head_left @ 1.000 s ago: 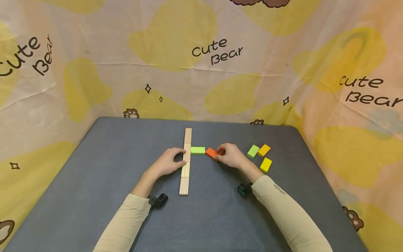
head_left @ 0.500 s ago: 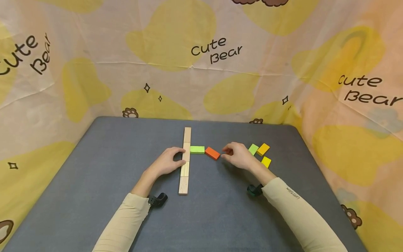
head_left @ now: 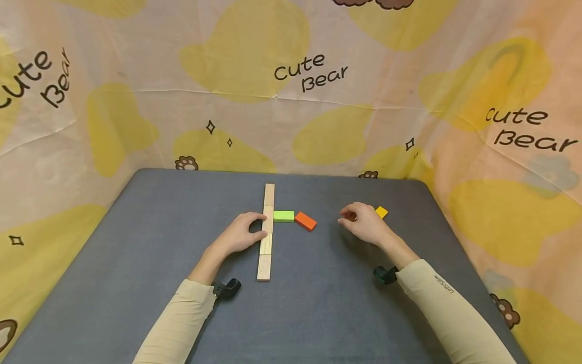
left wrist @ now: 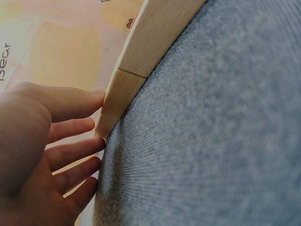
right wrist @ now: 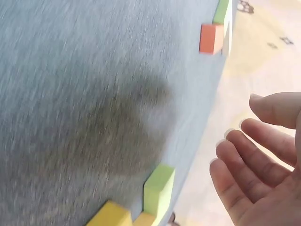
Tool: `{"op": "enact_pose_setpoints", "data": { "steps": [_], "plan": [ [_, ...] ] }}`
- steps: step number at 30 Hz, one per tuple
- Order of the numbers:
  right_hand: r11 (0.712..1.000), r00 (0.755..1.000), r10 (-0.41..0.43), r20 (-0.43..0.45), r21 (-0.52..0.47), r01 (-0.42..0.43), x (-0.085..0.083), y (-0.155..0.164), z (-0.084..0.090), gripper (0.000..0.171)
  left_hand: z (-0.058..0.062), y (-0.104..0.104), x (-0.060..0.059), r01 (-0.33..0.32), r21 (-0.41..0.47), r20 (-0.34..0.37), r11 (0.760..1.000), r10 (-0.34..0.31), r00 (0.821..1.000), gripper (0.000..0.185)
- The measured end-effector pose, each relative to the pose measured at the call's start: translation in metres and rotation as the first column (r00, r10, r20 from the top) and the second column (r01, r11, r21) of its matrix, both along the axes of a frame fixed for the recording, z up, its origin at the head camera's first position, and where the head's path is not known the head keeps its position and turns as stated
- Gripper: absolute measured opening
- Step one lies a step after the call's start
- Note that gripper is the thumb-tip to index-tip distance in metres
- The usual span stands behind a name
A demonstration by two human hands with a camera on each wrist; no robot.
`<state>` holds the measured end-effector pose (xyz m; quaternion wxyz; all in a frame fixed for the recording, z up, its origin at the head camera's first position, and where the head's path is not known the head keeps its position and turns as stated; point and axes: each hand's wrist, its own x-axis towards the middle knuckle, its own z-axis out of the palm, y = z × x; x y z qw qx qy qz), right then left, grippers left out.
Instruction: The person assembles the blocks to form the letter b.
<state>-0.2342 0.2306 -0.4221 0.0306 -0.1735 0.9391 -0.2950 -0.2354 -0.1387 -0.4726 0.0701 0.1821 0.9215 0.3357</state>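
My left hand (head_left: 238, 233) rests with thumb and fingertips at the left side of a straight row of plain wooden blocks (head_left: 264, 243). In the left wrist view its fingers are loosely extended against the wood (left wrist: 124, 89). From the row's right side a green block (head_left: 284, 216) extends, and an orange block (head_left: 305, 221) lies angled at its end. My right hand (head_left: 366, 222) hovers above the table to the right, holding nothing, fingers loosely bent. Under it, partly hidden in the head view, lie a yellow-orange block (head_left: 381, 212), another green block (right wrist: 159, 190) and a yellow block (right wrist: 110, 216).
The grey cloth-covered table (head_left: 309, 313) has a printed fabric backdrop (head_left: 254, 126) along its back and sides. Dark wrist straps (head_left: 227, 288) sit at both cuffs.
My right hand has let go of the orange block and moved right, over the loose coloured blocks. The orange block stays angled beside the green one. My left hand has stayed at the row.
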Motion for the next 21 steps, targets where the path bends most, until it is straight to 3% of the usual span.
{"op": "enact_pose_setpoints", "data": {
  "steps": [9, 21],
  "plan": [
    [0.995, 0.994, -0.098, -0.055, -0.022, 0.097, -0.006, 0.029, -0.004, 0.031, 0.001, 0.0, 0.0, 0.003, -0.003, -0.005, 1.0, -0.003, 1.0, 0.049],
    [0.985, 0.985, -0.169, -0.012, 0.039, 0.17, -0.014, 0.053, -0.02, 0.044, -0.002, 0.0, -0.001, 0.01, 0.008, -0.033, 1.0, -0.009, 0.999, 0.048]
  ]
}}
